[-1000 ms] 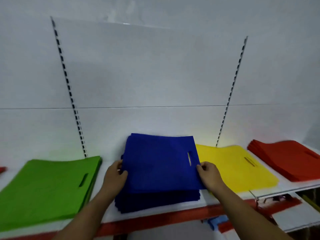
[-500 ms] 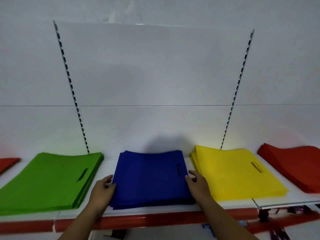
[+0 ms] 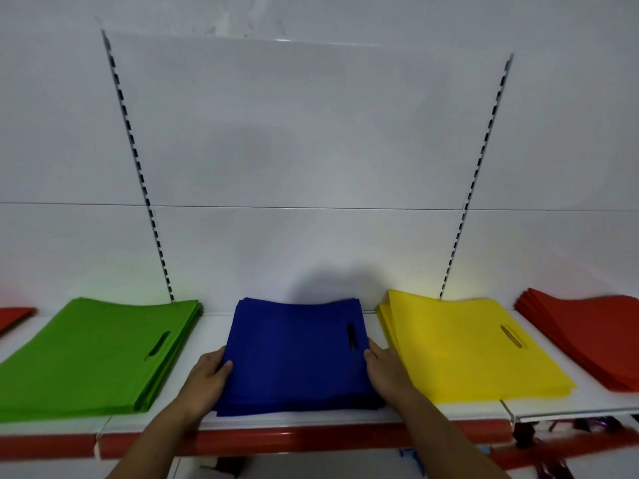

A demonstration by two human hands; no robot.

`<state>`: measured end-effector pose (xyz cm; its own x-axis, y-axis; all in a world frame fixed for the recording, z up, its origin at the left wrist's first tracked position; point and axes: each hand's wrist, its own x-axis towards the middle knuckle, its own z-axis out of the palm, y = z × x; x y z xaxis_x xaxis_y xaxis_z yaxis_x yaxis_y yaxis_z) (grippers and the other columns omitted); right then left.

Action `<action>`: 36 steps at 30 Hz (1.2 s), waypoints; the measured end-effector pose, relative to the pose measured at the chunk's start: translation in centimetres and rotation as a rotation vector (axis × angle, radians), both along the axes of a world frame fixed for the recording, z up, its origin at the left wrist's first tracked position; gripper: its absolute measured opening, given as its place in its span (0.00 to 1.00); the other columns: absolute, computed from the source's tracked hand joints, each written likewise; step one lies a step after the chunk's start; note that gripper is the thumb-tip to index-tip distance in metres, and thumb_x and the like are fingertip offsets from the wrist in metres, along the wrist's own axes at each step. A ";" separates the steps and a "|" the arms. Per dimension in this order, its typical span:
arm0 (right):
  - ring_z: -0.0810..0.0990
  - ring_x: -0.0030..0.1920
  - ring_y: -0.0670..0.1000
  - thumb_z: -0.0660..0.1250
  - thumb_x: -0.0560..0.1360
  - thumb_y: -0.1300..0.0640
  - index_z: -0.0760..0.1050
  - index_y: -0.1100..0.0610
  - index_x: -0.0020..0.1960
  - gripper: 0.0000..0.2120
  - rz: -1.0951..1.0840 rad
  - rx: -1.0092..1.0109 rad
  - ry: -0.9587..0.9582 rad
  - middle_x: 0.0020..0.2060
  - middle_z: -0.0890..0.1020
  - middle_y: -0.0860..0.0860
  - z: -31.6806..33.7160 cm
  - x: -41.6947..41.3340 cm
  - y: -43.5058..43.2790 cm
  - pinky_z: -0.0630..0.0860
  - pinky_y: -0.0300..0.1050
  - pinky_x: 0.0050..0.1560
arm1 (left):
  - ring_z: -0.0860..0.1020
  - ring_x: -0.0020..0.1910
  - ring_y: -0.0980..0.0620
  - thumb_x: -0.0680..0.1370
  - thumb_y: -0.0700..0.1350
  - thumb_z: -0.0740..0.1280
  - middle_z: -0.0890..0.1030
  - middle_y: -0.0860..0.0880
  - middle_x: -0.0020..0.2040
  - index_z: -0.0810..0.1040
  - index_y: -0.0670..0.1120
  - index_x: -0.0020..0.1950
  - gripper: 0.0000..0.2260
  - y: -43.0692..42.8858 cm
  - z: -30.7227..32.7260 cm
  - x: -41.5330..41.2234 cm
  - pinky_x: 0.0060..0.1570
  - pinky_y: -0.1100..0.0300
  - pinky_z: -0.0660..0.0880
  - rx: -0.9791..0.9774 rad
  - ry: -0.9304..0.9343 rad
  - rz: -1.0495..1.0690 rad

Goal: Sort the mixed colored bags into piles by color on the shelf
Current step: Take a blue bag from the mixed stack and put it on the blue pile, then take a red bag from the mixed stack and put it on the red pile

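Blue pile (image 3: 294, 354): lay flat at the centre of the shelf (image 3: 311, 418), between green pile (image 3: 93, 354) and yellow pile (image 3: 460, 350) (red pile (image 3: 587, 337) further right). Left hand (image 3: 207, 378) gripped its left edge, thumb on top; right hand (image 3: 383, 371) gripped its right edge likewise.

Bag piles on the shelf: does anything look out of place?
Mostly tidy: each pile is one colour. One oddity: red shows twice, a red pile at the right end and a red piece at the far left edge.
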<state>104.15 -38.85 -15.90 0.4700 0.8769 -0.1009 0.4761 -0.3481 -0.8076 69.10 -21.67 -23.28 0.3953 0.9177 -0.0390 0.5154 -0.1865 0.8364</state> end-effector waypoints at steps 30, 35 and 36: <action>0.74 0.66 0.56 0.53 0.84 0.43 0.68 0.54 0.73 0.23 0.227 0.009 -0.715 0.67 0.74 0.54 12.9 -10.1 -0.3 0.69 0.54 0.67 | 0.74 0.67 0.50 0.81 0.64 0.56 0.75 0.52 0.70 0.71 0.54 0.73 0.25 -7.2 19.7 -7.4 0.64 0.53 0.72 0.606 0.665 0.012; 0.73 0.66 0.56 0.51 0.83 0.42 0.68 0.52 0.73 0.24 0.425 0.068 -0.798 0.67 0.74 0.53 13.3 -24.7 3.0 0.68 0.55 0.66 | 0.74 0.67 0.50 0.77 0.68 0.55 0.77 0.54 0.67 0.73 0.55 0.71 0.27 -9.3 20.1 -22.4 0.61 0.52 0.72 0.638 0.756 0.163; 0.73 0.66 0.56 0.52 0.83 0.42 0.69 0.52 0.72 0.23 0.453 0.092 -0.795 0.68 0.74 0.53 13.1 -28.2 3.6 0.68 0.55 0.66 | 0.74 0.67 0.50 0.77 0.68 0.55 0.77 0.55 0.66 0.73 0.56 0.70 0.26 -10.0 20.0 -26.0 0.61 0.51 0.72 0.623 0.774 0.202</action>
<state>75.94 -35.27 -2.85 -0.0193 0.9828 0.1839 0.9782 0.0565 -0.1996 43.08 -31.66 -3.30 0.2995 0.9090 0.2899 0.9448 -0.3249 0.0425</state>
